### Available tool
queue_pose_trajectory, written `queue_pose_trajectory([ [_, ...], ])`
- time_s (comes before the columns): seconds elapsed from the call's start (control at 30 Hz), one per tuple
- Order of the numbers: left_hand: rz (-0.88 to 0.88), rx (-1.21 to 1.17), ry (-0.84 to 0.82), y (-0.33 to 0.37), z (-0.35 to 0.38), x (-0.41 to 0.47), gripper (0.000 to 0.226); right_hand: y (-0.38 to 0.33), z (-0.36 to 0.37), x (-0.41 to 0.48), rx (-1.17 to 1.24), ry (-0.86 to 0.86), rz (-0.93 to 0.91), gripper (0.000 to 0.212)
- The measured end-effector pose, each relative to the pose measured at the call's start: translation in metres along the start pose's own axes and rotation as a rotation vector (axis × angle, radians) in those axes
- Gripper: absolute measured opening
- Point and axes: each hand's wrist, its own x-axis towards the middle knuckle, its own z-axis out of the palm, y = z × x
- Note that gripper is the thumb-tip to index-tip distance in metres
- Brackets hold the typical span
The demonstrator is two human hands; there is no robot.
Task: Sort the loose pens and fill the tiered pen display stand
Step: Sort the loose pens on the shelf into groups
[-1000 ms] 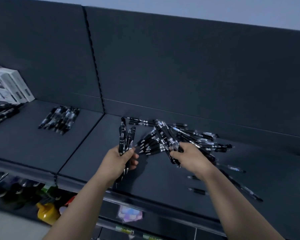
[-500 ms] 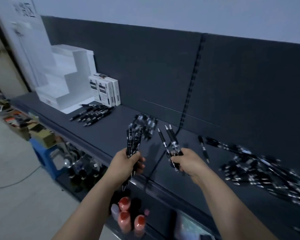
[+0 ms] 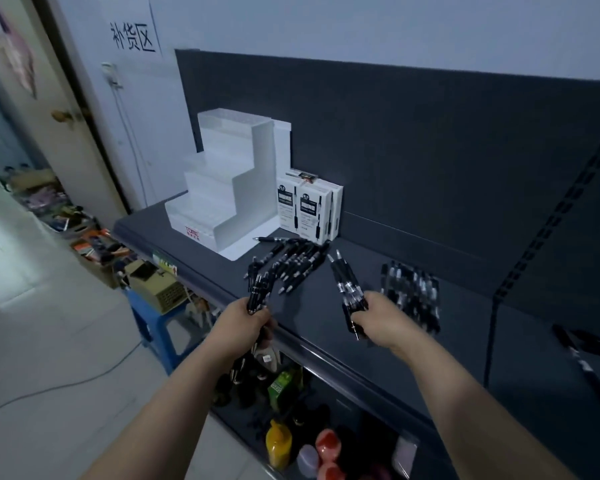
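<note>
My left hand [image 3: 242,323] grips a bundle of black pens [image 3: 260,289] pointing up, over the shelf's front edge. My right hand [image 3: 381,322] holds a second bundle of black pens [image 3: 347,285] with silver bands. A white tiered pen display stand [image 3: 222,188] stands at the left end of the dark shelf [image 3: 326,306], its steps bare. In front of it lies a sorted row of black pens [image 3: 295,258]. Another row of pens [image 3: 411,292] lies just right of my right hand. A few loose pens [image 3: 589,351] lie blurred at far right.
White pen boxes [image 3: 307,209] stand upright against the back panel beside the stand. Below the shelf are bottles [image 3: 279,445] and small goods. A blue stool [image 3: 153,323] carrying a beige device sits on the floor at left, with a cable across the tiles.
The view has swung left, away from the loose pile toward the white stand. Both hands, each still holding pens, now sit near the sorted rows.
</note>
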Motion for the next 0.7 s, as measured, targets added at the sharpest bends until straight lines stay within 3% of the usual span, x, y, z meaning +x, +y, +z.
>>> queue_pose_trajectory([
  [0.1,-0.013,0.004,0.009,0.003,-0.017,0.036,0.014,-0.015,0.008,0.034,-0.221,0.047,-0.087,0.008],
  [0.17,-0.011,0.048,0.026,0.009,-0.026,0.06,0.015,-0.027,0.009,0.055,-0.518,0.105,-0.199,0.005],
  [0.23,-0.009,0.072,0.044,0.017,-0.033,0.084,0.013,-0.041,0.008,0.074,-0.767,0.182,-0.362,0.018],
  [0.37,-0.001,0.168,0.099,0.026,-0.046,0.142,0.013,-0.057,0.008,0.125,-1.023,0.246,-0.652,0.036],
  [0.53,0.073,0.39,0.119,0.037,-0.039,0.196,0.014,-0.06,0.023,0.181,-1.153,0.241,-0.831,0.031],
  [0.7,0.166,0.607,0.118,0.036,-0.03,0.227,0.017,-0.06,0.034,0.207,-1.058,0.134,-0.844,0.039],
])
